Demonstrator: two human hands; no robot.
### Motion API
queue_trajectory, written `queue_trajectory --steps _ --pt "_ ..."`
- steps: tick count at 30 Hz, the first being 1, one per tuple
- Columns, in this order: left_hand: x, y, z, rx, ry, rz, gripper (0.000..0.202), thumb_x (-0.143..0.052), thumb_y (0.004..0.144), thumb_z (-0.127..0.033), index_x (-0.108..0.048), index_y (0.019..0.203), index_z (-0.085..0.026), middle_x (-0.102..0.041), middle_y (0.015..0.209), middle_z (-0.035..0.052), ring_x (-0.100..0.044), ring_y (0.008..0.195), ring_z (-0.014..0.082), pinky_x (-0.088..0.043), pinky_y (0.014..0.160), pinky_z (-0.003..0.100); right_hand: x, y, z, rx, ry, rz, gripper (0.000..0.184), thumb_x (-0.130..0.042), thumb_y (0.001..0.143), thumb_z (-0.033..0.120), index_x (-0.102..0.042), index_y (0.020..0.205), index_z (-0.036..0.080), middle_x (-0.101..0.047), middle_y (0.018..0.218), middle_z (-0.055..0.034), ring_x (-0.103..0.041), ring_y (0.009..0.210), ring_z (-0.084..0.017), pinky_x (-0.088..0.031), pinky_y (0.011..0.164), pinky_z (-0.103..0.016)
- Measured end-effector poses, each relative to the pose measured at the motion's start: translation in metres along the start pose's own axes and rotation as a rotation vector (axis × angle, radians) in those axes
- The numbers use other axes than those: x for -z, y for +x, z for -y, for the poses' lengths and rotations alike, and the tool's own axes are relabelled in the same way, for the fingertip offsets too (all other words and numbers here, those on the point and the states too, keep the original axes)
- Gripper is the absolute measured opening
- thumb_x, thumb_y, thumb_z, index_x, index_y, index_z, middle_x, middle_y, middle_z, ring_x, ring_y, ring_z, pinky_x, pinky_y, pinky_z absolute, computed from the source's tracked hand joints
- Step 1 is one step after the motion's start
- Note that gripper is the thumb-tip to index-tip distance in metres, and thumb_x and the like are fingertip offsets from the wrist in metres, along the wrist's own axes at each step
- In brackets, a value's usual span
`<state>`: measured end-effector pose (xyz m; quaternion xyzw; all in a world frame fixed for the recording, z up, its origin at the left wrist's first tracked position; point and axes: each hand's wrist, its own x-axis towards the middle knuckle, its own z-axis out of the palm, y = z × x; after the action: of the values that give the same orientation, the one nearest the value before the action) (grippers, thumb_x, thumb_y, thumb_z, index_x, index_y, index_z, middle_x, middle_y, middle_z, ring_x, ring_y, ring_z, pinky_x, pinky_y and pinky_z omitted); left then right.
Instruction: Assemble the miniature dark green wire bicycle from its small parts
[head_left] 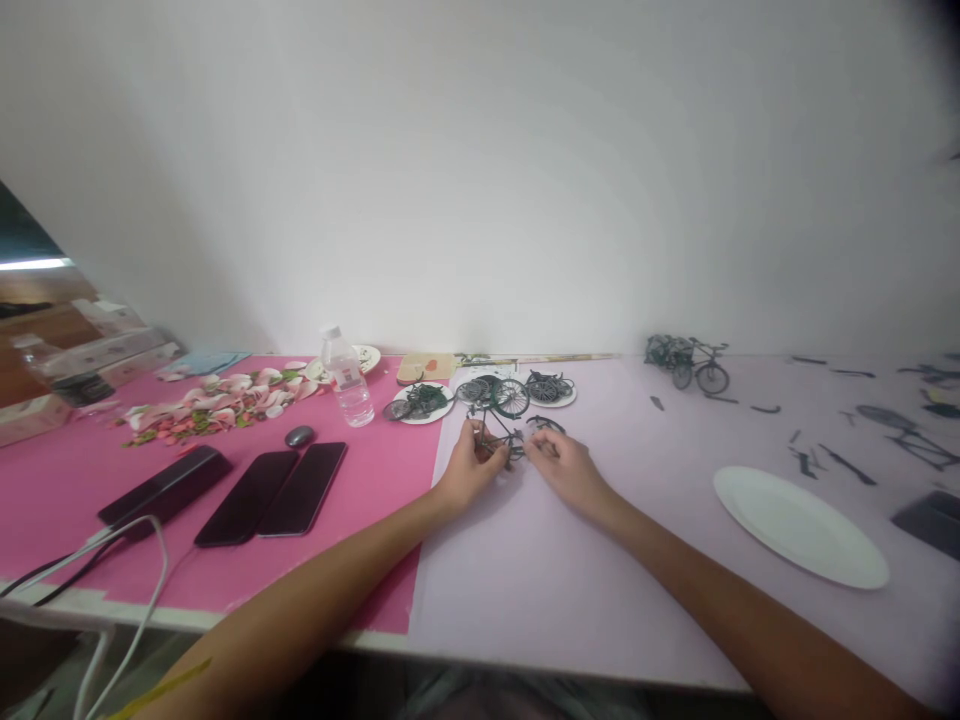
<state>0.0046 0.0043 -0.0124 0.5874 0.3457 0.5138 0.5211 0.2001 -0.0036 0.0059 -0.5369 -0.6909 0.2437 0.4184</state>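
Observation:
Over the pale part of the table, my left hand point(474, 472) is closed on a small dark model bicycle point(501, 428), its thin frame standing up between thumb and fingers. My right hand point(568, 468) is closed just to the right, its fingertips pinched at the lower side of the model. A dark curved part point(546, 423), like part of a wheel rim, shows above the right fingers; the hand hides the rest. Behind the hands are white plates with dark wheels point(550, 386) and a tangle of dark bicycle parts point(424, 400).
Left on the pink surface are two phones point(301, 490), a black device with cables point(165, 488), a mouse point(299, 436), a water bottle point(346, 378) and pink petals point(217, 405). To the right are a white oval plate point(801, 525), assembled model bicycles point(697, 367) and loose dark pieces point(847, 464).

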Motion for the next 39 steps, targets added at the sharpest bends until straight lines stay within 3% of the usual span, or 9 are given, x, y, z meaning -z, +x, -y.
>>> queue_trajectory --steps 4,21,26,29,33,39 --pt "-0.001 0.000 -0.001 0.002 -0.001 0.010 0.051 -0.076 0.087 -0.049 -0.034 0.101 -0.023 -0.063 0.087 -0.0017 -0.070 0.070 0.0138 -0.054 0.065 0.025 0.001 -0.002 0.003 -0.004 0.039 0.007 0.027 -0.064 0.089 0.049 -0.064 0.091 0.022 -0.035 0.057 0.0081 -0.036 0.053 -0.014 -0.030 0.054 -0.025" --pt "-0.003 -0.003 -0.005 0.012 -0.029 0.081 0.051 -0.079 0.085 -0.045 -0.036 0.100 -0.023 -0.062 0.085 -0.0023 -0.070 0.070 0.0145 -0.055 0.068 0.027 0.003 -0.001 0.006 0.011 0.064 -0.068 0.031 -0.064 0.091 0.053 -0.062 0.086 0.022 -0.035 0.059 0.0071 -0.036 0.054 -0.014 -0.030 0.055 -0.027" --pt "-0.003 -0.002 -0.003 0.007 0.018 0.063 0.050 -0.080 0.084 -0.042 -0.037 0.101 -0.023 -0.064 0.085 -0.0018 -0.069 0.068 0.0148 -0.054 0.065 0.027 0.004 -0.001 0.007 0.009 0.091 -0.045 0.030 -0.058 0.094 0.050 -0.063 0.086 0.022 -0.046 0.064 0.0038 -0.043 0.059 -0.016 -0.033 0.058 -0.027" --pt "-0.003 -0.002 -0.003 0.001 0.034 0.046 0.050 -0.080 0.085 -0.042 -0.037 0.102 -0.023 -0.065 0.085 -0.0012 -0.069 0.069 0.0147 -0.053 0.065 0.027 0.006 -0.001 0.003 0.007 0.151 -0.030 0.026 -0.047 0.096 0.042 -0.063 0.092 0.022 -0.051 0.068 0.0020 -0.045 0.061 -0.017 -0.033 0.058 -0.027" --pt "-0.004 -0.002 -0.003 0.003 0.026 0.025 0.050 -0.079 0.085 -0.043 -0.036 0.102 -0.023 -0.065 0.086 -0.0003 -0.069 0.070 0.0152 -0.054 0.066 0.027 0.007 -0.001 -0.003 -0.015 0.239 -0.010 0.020 -0.040 0.094 0.030 -0.060 0.097 0.024 -0.040 0.062 0.0050 -0.039 0.057 -0.017 -0.030 0.055 -0.026" --pt "-0.002 -0.002 -0.003 -0.031 0.061 -0.027 0.046 -0.075 0.089 -0.043 -0.035 0.102 -0.024 -0.065 0.088 -0.0004 -0.070 0.072 0.0143 -0.052 0.065 0.024 0.003 -0.002 0.001 0.117 0.266 0.002 0.022 -0.040 0.104 0.039 -0.052 0.114 0.024 -0.052 0.077 0.0023 -0.047 0.064 -0.017 -0.040 0.062 -0.028"
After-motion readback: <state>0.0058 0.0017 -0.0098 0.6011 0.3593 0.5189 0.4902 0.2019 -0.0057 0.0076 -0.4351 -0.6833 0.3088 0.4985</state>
